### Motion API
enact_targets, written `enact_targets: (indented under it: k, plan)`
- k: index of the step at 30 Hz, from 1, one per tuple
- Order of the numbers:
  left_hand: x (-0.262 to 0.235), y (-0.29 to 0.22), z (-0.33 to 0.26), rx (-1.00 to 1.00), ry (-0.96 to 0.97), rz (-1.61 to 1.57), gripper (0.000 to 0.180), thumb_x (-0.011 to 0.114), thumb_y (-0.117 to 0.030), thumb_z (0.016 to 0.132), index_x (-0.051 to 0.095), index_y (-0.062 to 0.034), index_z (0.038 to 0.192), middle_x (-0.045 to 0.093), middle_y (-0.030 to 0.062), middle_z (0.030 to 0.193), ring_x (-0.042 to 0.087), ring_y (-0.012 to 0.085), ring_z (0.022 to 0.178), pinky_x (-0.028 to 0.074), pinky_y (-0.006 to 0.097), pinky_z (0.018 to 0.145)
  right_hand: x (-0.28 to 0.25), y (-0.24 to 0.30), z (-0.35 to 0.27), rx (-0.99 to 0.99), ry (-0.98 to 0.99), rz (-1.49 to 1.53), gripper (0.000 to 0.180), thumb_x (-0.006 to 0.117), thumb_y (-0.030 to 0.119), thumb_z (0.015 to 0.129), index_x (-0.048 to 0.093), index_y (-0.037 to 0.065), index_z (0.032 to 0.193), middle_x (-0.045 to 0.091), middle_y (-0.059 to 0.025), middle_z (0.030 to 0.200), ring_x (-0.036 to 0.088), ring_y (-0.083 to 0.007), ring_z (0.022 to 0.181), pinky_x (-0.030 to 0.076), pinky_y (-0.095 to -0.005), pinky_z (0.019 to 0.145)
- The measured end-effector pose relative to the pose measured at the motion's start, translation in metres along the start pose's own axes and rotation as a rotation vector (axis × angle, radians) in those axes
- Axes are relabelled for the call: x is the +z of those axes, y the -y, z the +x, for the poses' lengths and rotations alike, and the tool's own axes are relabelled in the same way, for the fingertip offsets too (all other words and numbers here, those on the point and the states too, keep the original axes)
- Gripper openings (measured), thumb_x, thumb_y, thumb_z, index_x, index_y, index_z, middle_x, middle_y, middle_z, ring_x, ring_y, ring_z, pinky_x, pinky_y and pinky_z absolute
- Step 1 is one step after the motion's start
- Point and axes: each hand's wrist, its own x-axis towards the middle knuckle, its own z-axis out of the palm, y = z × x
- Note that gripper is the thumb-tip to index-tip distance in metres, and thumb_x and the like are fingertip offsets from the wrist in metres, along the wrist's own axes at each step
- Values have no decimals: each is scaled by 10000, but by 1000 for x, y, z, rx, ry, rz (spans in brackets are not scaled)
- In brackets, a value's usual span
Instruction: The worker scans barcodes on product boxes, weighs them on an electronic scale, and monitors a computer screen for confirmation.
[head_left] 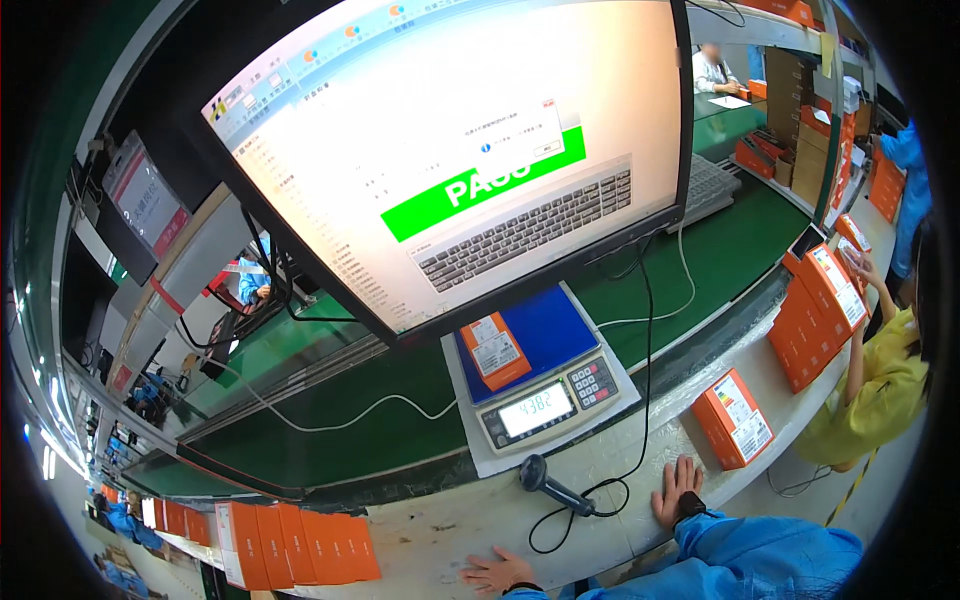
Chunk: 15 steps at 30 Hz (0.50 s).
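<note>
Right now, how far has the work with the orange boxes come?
One orange box lies on the blue scale, and the monitor shows a green band. Both hands rest empty on the table: left hand, right hand. The scanner lies unused. Another orange box waits beside the right hand.

At the lower edge of the frame, the person's two bare hands come into view. The right hand (677, 490), lower right of centre, wears no glove, and a dark band circles its wrist. Behind it runs a bright blue sleeve, loose and creased, of a smooth work-coat fabric, filling the lower right corner. The left hand (497, 573), at the bottom centre, is also ungloved, with a dark cuff or band and a sliver of blue sleeve at the wrist.
</note>
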Motion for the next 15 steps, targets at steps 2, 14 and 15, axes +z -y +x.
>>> enact_targets:
  k: [2,14,15]
  plan:
    - [-12,-7,-5,-22,28,-38,737,461,-496,866,269,-63,1431,164,299,1467,172,453,1354,140,628,1042,0,0,0,7,26,-9,699,576,352,742,418,-27,1307,227,-303,1437,169,-448,1353,94,-601,1076]
    - [-46,-8,-1,-69,227,-96,747,424,-529,883,245,-61,1437,111,281,1494,84,454,1383,102,669,1033,-1,8,-1,-39,70,-268,633,467,276,859,309,-23,1393,200,-271,1470,188,-415,1367,136,-541,1096]
    - [-51,-2,1,-41,306,-143,742,428,-520,885,246,-54,1432,103,285,1493,87,459,1380,103,665,1036,0,9,-1,-56,28,-268,632,466,271,861,304,-22,1397,200,-270,1470,187,-415,1367,137,-541,1097]
